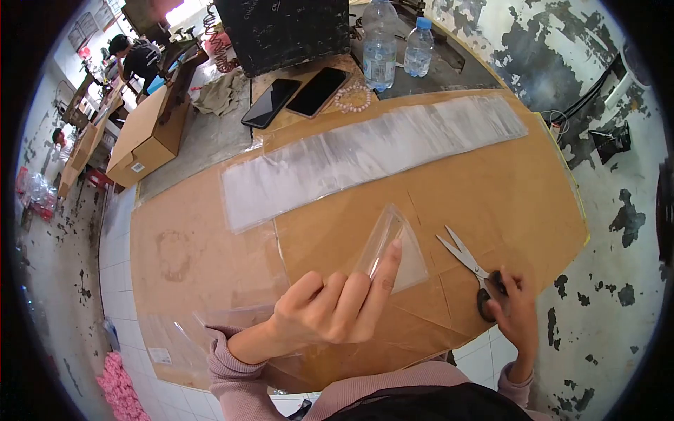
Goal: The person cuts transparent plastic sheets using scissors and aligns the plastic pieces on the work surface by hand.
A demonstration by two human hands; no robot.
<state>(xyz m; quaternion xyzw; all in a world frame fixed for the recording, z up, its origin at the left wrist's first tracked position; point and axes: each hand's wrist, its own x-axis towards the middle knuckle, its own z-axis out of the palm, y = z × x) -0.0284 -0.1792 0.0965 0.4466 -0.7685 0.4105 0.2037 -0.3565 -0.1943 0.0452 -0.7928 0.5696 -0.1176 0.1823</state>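
Can see scissors [477, 271] at frame right, with long axis pointing upper left, right hand [518, 312] at handles [482, 306], left hand [330, 309] over plastic sleeve [413, 265], but cannot tell either grip.

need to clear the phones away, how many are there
2. The left phone lies beyond the grey-white strip; the right phone lies beside it, next to the beaded bracelet. Others could be hidden.

The scissors [464, 253] gleam, all smooth metal blades, with black plastic-looking handles [485, 306]; under the light now, a clear plastic sleeve [413, 272], glossy and creased; the table [505, 203] shows a smooth brown sheen; matt cardboard on the box [144, 144]; rough, flaking paint across the wall [484, 31].
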